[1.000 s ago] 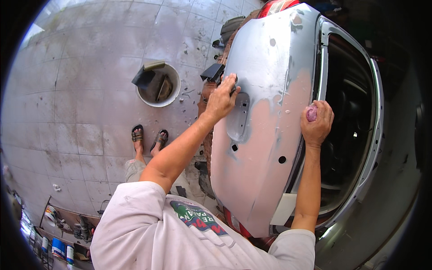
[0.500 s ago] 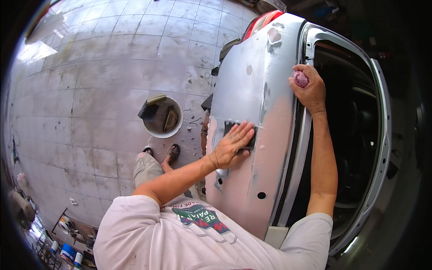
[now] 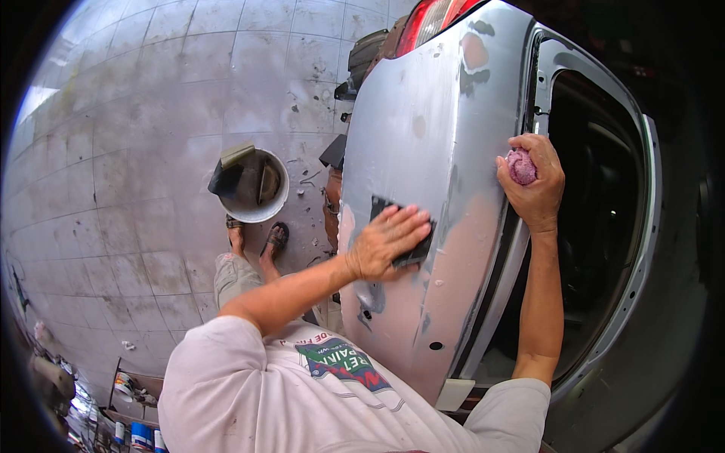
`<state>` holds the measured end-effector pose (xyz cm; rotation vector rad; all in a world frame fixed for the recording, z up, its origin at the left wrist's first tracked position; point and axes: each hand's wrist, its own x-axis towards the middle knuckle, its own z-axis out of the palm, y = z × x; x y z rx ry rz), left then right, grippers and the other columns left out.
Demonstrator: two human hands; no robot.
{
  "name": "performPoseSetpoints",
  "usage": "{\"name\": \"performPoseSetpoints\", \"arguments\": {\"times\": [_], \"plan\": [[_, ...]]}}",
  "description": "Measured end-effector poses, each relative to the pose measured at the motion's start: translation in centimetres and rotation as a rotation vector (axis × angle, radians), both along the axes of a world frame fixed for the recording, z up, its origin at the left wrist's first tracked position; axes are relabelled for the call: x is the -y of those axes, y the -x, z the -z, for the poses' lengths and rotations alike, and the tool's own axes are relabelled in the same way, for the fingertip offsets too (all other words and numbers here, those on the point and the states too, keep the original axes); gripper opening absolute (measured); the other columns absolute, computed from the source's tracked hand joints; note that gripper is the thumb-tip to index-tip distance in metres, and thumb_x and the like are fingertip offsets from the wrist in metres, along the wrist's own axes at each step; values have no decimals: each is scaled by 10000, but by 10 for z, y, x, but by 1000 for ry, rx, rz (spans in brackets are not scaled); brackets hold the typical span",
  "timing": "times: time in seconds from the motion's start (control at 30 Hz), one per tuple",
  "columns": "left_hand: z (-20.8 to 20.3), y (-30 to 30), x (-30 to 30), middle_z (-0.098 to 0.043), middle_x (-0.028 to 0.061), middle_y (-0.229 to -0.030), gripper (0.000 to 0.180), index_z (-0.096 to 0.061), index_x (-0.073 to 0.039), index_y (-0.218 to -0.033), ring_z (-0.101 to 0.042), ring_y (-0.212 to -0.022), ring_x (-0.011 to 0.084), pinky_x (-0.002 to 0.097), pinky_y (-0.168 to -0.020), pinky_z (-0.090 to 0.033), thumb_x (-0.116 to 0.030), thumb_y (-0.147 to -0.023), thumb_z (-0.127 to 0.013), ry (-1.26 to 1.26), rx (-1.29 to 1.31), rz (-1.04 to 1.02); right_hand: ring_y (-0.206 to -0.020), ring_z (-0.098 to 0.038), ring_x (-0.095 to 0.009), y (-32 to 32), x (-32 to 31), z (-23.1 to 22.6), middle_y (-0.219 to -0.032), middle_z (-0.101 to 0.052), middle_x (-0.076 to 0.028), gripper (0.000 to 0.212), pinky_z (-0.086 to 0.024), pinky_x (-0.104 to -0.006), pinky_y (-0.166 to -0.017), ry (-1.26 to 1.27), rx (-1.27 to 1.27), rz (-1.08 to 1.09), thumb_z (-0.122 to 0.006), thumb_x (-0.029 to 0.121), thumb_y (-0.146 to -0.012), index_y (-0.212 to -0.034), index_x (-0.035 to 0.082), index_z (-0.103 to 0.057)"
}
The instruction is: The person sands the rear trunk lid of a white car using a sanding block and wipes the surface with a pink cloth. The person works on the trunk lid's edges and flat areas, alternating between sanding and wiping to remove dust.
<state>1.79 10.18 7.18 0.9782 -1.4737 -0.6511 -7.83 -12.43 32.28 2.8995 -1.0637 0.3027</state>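
The tiled floor (image 3: 113,189) bears a bucket (image 3: 284,181) near the patchy car panel (image 3: 400,121), where the left hand (image 3: 389,241) lies flat and outstretched over a black sheet (image 3: 414,256), likely spreading pressure, while the right hand (image 3: 540,189) curls around a pink wad (image 3: 521,166), presumably for handiness.

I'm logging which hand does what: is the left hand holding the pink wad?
No, the right hand grips the pink wad, while the left hand lies on a black sandpaper sheet against the car's tailgate.
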Motion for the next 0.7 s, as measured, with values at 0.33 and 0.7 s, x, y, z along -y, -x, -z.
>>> {"name": "performPoseSetpoints", "arguments": {"times": [0.33, 0.7], "plan": [[16, -60, 136, -291, 242, -1738, 769, -294, 7, -1673, -272, -1619, 395, 516, -1309, -221, -435, -1098, -551, -122, -107, -238, -956, -701, -317, -13, 3, 4, -1030, -706, -116, 316, -570, -425, -891, -6, -59, 15, -855, 85, -772, -1052, 63, -710], [99, -125, 242, -274, 280, -1728, 815, -286, 53, -1654, -223, -1629, 404, 481, -1328, -170, -540, -1118, -447, -347, -362, -327, -976, -683, -300, -30, 7, 6, -1073, -685, -145, 327, -551, -395, -902, -22, -113, -38, -827, -11, -792, -1087, 15, -689]]}}
